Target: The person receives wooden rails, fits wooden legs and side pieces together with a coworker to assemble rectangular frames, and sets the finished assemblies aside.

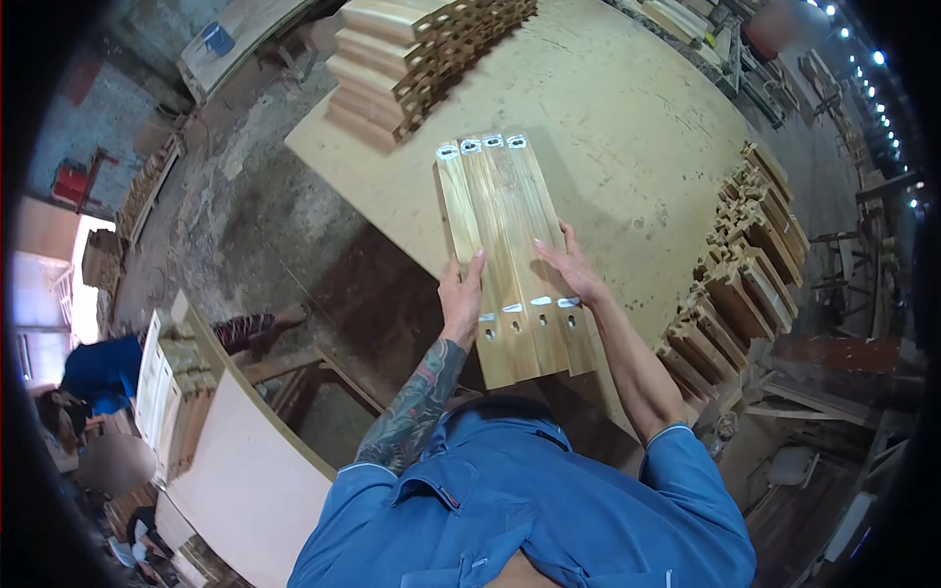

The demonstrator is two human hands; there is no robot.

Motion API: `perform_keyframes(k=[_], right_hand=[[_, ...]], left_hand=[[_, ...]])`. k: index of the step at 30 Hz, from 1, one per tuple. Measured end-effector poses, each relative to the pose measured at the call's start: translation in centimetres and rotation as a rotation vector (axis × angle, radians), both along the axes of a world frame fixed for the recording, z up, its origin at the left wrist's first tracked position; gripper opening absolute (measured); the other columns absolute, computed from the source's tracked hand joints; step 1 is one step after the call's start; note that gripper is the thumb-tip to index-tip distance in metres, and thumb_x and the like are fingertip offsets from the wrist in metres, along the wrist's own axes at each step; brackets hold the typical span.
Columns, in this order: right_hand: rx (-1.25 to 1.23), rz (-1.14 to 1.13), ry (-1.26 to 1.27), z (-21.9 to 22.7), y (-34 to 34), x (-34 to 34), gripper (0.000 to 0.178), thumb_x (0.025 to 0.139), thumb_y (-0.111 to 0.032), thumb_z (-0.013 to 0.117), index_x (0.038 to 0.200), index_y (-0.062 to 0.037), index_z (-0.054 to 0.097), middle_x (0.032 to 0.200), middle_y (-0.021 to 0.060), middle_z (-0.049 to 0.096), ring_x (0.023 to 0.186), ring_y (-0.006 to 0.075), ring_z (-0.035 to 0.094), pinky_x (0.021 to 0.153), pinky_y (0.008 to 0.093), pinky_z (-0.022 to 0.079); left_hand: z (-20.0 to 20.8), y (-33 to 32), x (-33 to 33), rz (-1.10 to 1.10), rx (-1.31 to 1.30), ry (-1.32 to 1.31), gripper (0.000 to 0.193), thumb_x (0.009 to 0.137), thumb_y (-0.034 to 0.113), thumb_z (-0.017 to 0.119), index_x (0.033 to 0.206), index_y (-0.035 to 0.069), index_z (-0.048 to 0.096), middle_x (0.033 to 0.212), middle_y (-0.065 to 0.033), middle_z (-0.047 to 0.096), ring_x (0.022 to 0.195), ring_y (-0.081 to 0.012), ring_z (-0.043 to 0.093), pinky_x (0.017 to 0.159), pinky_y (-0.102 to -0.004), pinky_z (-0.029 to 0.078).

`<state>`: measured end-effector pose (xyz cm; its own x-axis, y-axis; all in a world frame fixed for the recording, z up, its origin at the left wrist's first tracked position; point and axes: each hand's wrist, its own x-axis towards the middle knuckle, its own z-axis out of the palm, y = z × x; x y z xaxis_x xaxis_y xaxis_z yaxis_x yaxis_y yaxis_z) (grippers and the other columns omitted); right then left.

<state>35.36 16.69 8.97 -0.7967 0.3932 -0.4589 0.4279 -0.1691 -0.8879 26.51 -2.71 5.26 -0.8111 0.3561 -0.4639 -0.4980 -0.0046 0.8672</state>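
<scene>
Several pale wooden boards (510, 235) lie side by side in front of me, their near ends reaching past the table's edge. White glue-like smears ring the holes at their far ends. At the near ends, white patches sit just beyond small bored holes. My left hand (461, 294) grips the outer left edge, thumb on top. Along the opposite edge, my right hand (573, 267) holds the row, its thumb lying over the top face and its fingers down the side. Between them the boards are pressed close together, though their ends are not quite even.
A plywood-topped table (627, 127) carries a stack of holed wooden pieces (407, 64) at the far left. Rows of cut wooden parts (740, 284) line its right edge. Left of me is a pale board (245, 490) with more wood pieces, and a person in blue (103, 377).
</scene>
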Motion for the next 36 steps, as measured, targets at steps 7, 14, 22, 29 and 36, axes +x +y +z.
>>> perform_keyframes(k=[7,14,22,29,36], right_hand=[[0.824,0.232,-0.220,-3.0,9.7,-6.0,0.088,0.070,-0.071,0.064,0.127,-0.0042,0.059,0.142,0.0266,0.042,0.129,0.0435,0.041,0.110,0.0525,0.028],[0.807,0.188,-0.290,-1.9,13.0,-10.8,0.086,0.072,-0.066,0.065,0.128,-0.0016,0.057,0.144,0.0253,0.040,0.131,0.0438,0.039,0.112,0.0502,0.026],[0.955,-0.872,-0.449,-3.1,11.1,5.9,0.077,0.092,-0.051,0.054,0.143,0.0026,0.035,0.148,0.0242,0.036,0.137,0.0343,0.037,0.112,0.0381,0.031],[0.081,-1.259,0.048,-5.7,9.0,8.6,0.072,0.099,-0.048,0.044,0.148,0.0023,0.028,0.153,0.0186,0.031,0.138,0.0283,0.035,0.113,0.0351,0.027],[-0.017,-0.960,0.179,-4.8,8.8,6.0,0.069,0.099,-0.053,0.041,0.144,-0.0001,0.037,0.142,0.0129,0.045,0.129,0.0212,0.044,0.109,0.0344,0.034]], left_hand=[[-1.2,6.6,-0.1,-0.113,-0.300,0.028,0.055,0.091,0.045,0.063,0.125,0.003,0.058,0.111,-0.0157,0.051,0.101,-0.0216,0.048,0.085,-0.0318,0.041],[0.2,9.8,-1.2,-0.392,-0.243,0.129,0.042,0.089,0.037,0.068,0.107,-0.001,0.064,0.092,-0.0095,0.063,0.082,-0.0162,0.056,0.074,-0.0299,0.045],[0.7,5.6,-22.7,-0.306,-0.336,0.943,0.049,0.097,0.035,0.053,0.131,-0.002,0.052,0.129,-0.0200,0.054,0.122,-0.0281,0.049,0.104,-0.0382,0.036],[-2.9,12.2,-29.0,-0.710,0.284,0.204,0.069,0.101,0.051,0.037,0.147,-0.001,0.031,0.147,-0.0129,0.040,0.135,-0.0210,0.038,0.113,-0.0316,0.026],[-3.4,13.0,-28.9,-0.701,0.413,-0.026,0.068,0.099,0.053,0.040,0.147,0.005,0.035,0.142,-0.0103,0.046,0.129,-0.0170,0.044,0.109,-0.0297,0.032]])
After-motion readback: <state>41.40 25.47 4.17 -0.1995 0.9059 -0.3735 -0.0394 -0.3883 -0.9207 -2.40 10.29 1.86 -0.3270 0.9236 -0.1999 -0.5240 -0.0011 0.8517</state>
